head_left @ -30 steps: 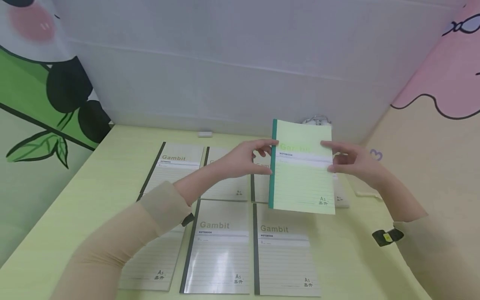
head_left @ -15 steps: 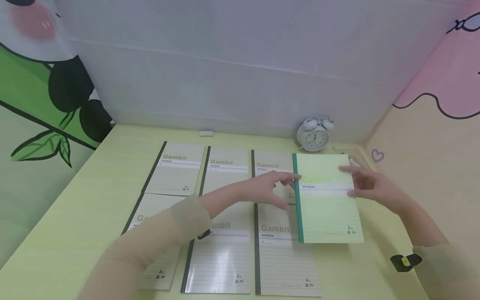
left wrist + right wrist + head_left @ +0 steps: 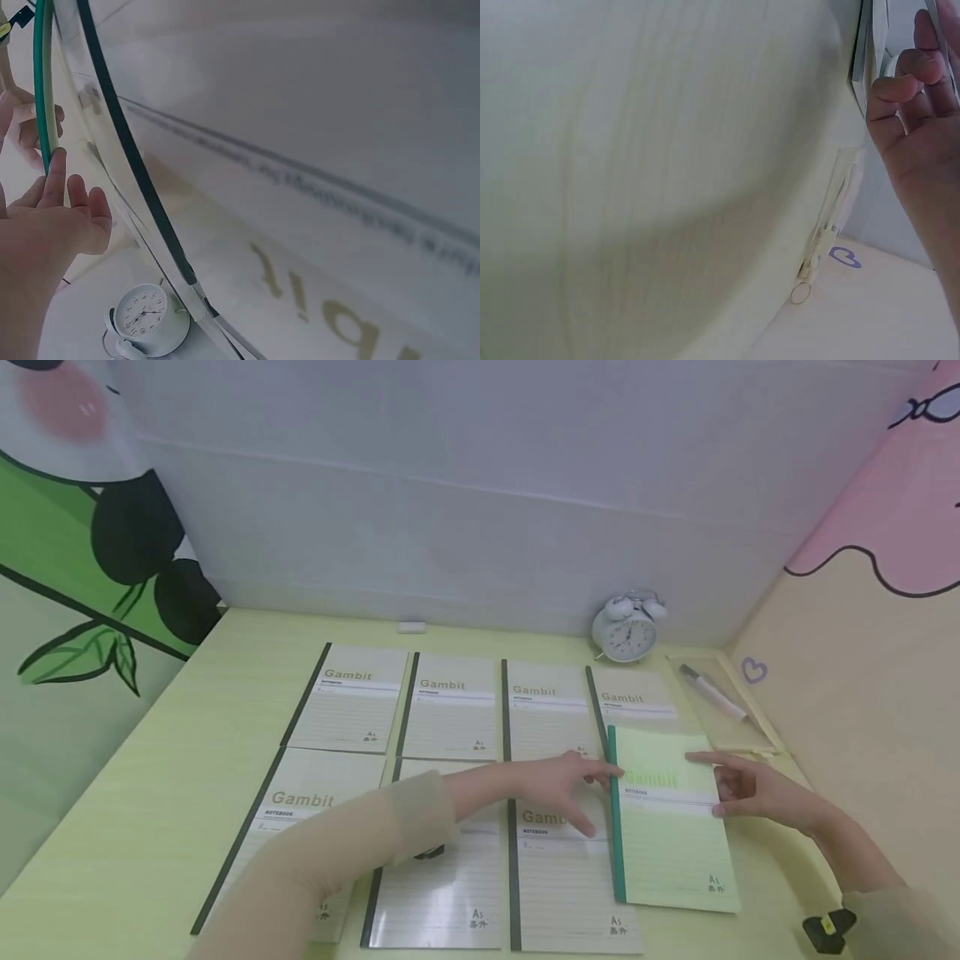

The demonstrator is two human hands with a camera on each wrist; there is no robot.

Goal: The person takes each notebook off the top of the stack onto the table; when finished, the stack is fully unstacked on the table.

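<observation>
A light green notebook [image 3: 675, 852] with a darker green spine is tilted above the table at the right end of the front row. My right hand [image 3: 772, 795] pinches its right edge, index finger on the cover. On the spine side, my left hand [image 3: 555, 789] touches the green strip with a fingertip; its thumb stands apart from the notebook. The left wrist view shows the green notebook [image 3: 45, 82] edge-on, above the left hand [image 3: 52, 225]. In the right wrist view, the right hand [image 3: 922, 112] has curled fingers at a thin edge.
Several notebooks with dark spines lie in two rows, including one at back right [image 3: 637, 697] partly covered by the green one. A white alarm clock [image 3: 628, 628], a pen [image 3: 712, 692] in a clear pouch [image 3: 738, 745] and a small white block [image 3: 411, 627] stand farther back.
Both hands and the green notebook have moved right and down towards the front, uncovering the clock and pouch. The left thumb has come away from the spine.
</observation>
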